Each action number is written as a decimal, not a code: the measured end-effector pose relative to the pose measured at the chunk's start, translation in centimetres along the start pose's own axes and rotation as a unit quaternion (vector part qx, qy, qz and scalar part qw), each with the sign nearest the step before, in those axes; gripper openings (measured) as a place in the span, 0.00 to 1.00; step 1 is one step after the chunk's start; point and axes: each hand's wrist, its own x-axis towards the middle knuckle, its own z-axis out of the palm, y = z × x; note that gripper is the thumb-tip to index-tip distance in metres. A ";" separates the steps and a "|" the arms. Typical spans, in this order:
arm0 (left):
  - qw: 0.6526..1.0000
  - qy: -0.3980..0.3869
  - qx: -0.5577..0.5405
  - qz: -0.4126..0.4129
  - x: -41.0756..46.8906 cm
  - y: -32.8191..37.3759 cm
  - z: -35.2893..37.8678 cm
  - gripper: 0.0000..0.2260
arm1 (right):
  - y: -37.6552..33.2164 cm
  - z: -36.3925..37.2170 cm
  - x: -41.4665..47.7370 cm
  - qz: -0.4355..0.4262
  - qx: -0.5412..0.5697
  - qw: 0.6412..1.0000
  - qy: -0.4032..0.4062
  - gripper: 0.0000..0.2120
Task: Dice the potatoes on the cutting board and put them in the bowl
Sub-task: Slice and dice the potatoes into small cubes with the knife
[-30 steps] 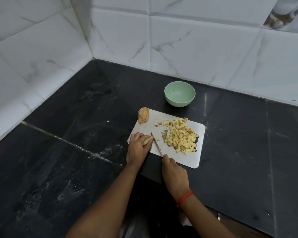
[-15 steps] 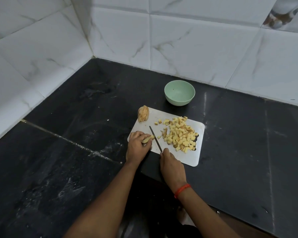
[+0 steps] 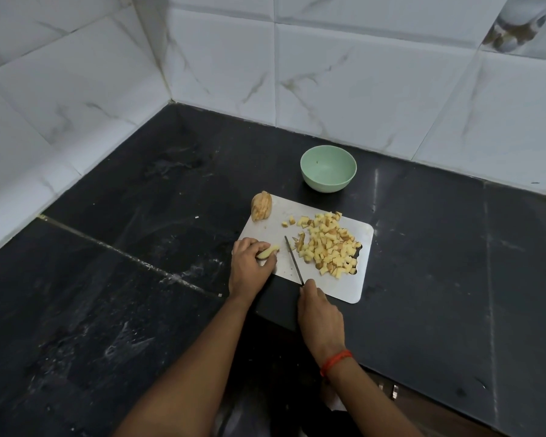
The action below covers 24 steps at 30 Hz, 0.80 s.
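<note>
A white cutting board [image 3: 349, 290] lies on the black counter. My left hand [image 3: 249, 268] holds a small potato piece [image 3: 268, 252] down at the board's left edge. My right hand [image 3: 319, 313] grips a knife [image 3: 293, 259] whose blade lies on the board just right of that piece. A heap of diced potato [image 3: 328, 244] covers the board's right half. A larger sliced potato chunk [image 3: 261, 205] stands at the board's far left corner. The pale green bowl [image 3: 328, 168] sits behind the board with nothing in it.
The black stone counter [image 3: 139, 279] runs into a corner of white marbled wall tiles [image 3: 218, 64] on the left and behind. The counter's front edge passes at lower right.
The knife blade has shifted a little to the right, away from the potato piece. My left hand keeps its hold on the piece; the view has drifted slightly.
</note>
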 end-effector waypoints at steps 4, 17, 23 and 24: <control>1.000 -0.005 0.000 0.004 0.1 -0.1 -0.1 0.10 | -0.5 0.1 1.0 -0.008 0.015 1.000 0.017 0.09; 0.999 -0.028 0.001 0.021 0.1 0.0 -0.2 0.11 | -0.4 0.3 2.2 -0.039 0.027 0.999 -0.002 0.09; 0.999 -0.027 0.001 0.024 0.2 -0.1 -0.1 0.11 | -0.4 0.1 2.3 -0.042 0.039 0.998 -0.009 0.08; 0.999 -0.029 0.002 0.024 0.2 -0.1 -0.1 0.11 | -0.4 0.0 2.4 -0.046 0.044 0.998 -0.012 0.08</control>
